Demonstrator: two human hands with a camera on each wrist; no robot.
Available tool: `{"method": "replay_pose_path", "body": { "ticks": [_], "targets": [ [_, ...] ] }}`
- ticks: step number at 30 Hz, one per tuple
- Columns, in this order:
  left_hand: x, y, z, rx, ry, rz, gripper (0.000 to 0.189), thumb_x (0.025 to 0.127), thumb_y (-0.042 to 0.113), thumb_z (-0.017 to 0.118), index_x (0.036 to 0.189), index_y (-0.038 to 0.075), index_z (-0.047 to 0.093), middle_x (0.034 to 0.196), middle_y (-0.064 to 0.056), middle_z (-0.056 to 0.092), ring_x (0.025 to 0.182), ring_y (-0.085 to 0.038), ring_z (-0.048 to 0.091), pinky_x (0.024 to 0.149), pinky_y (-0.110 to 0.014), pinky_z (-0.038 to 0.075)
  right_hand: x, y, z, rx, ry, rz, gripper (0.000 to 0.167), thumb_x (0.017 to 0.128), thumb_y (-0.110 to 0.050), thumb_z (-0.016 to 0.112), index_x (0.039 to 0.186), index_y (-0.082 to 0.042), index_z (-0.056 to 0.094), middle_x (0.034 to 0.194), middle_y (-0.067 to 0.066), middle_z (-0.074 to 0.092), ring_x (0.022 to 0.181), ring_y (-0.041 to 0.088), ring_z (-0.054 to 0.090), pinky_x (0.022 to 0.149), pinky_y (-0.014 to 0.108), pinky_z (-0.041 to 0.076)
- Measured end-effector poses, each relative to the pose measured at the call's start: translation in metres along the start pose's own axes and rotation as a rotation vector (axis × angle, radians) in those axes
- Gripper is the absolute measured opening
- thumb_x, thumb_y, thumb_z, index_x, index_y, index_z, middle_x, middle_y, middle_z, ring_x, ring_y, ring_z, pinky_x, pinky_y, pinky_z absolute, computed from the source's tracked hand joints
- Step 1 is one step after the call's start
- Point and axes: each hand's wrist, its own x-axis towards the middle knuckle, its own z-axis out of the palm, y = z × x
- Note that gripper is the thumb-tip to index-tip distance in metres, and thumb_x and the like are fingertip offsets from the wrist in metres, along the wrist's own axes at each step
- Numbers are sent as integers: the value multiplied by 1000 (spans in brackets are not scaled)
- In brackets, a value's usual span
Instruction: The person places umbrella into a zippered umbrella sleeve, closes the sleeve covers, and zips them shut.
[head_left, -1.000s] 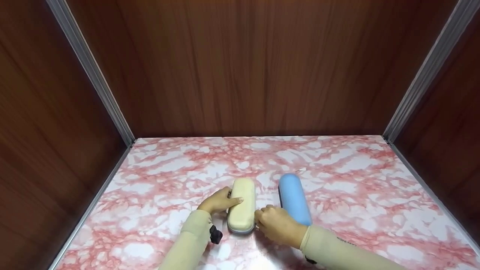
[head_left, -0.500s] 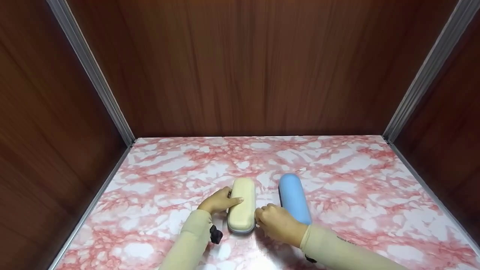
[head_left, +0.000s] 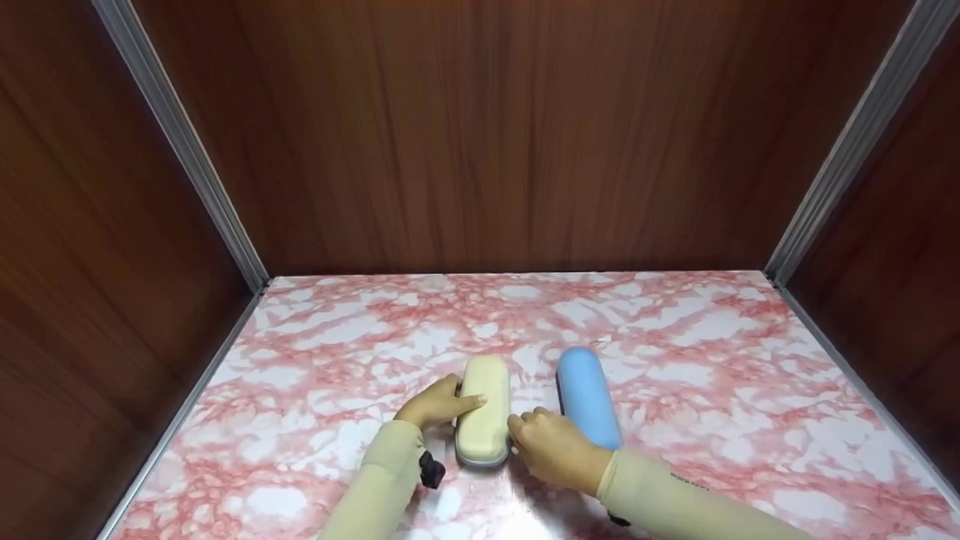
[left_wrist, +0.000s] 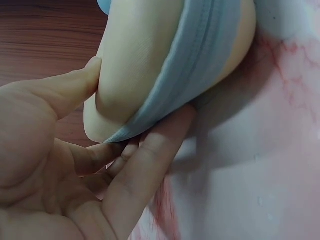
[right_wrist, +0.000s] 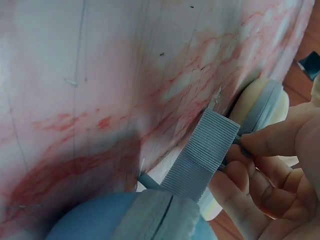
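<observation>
A cream-yellow zip case (head_left: 484, 435) with a grey zipper band (left_wrist: 200, 55) lies lengthwise on the table. My left hand (head_left: 435, 403) grips its left side, thumb on top and fingers against the lower edge. At the case's right side, my right hand (head_left: 559, 446) has its fingers curled. In the right wrist view those fingers pinch a small dark zipper pull (right_wrist: 244, 150) by the grey band. Just right of that hand lies a blue zip case (head_left: 587, 390), its near end partly behind the wrist.
A grey ribbed strap (right_wrist: 200, 155) shows between the two cases; which one it belongs to I cannot tell. The red-and-white marbled table (head_left: 300, 337) is enclosed by brown wood panels (head_left: 525, 135), with metal rails (head_left: 172, 135) at the corners.
Both hands hold nearly the same places throughout. The right hand has shifted only very slightly, and the cases lie as before.
</observation>
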Motion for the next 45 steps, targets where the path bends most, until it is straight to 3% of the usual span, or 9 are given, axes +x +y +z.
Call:
{"method": "replay_pose_path", "body": {
  "ticks": [13, 25, 33, 40, 45],
  "targets": [
    [0, 0, 1, -56, -17, -32, 51, 95, 35, 69, 124, -5, 53, 109, -12, 60, 98, -25, 58, 92, -45, 49, -9, 13, -7, 101, 38, 8, 23, 75, -9, 79, 77, -13, 56, 67, -3, 58, 60, 14, 53, 52, 27, 47],
    [1, -2, 2, -3, -10, -4, 47, 96, 35, 68, 118, -5, 55, 103, -10, 59, 94, -23, 56, 91, -44, 47, -19, 30, -13, 143, 120, 38, 20, 78, -7, 79, 78, -13, 60, 71, -2, 61, 65, 10, 56, 53, 21, 48],
    [-2, -2, 2, -20, -3, 4, 59, 96, 36, 67, 130, -9, 52, 114, -14, 63, 104, -27, 60, 97, -48, 46, -31, 47, -23, 179, 143, 136, 16, 79, -9, 78, 82, -14, 62, 79, -3, 62, 74, 13, 57, 60, 26, 53],
    [-6, -2, 9, -70, 43, 4, 69, 96, 35, 67, 145, -5, 39, 132, -25, 57, 116, -36, 59, 97, -49, 48, -49, 71, -29, 153, 248, 236, 16, 79, -11, 80, 82, -14, 64, 81, -4, 57, 76, 15, 54, 61, 32, 54],
    [-7, -2, 8, -69, 45, 13, 75, 97, 37, 66, 150, -3, 31, 137, -29, 53, 121, -40, 56, 101, -54, 45, -60, 83, -29, 149, 260, 300, 17, 81, -11, 81, 84, -16, 65, 82, -6, 57, 77, 12, 51, 62, 30, 51]
  ]
}}
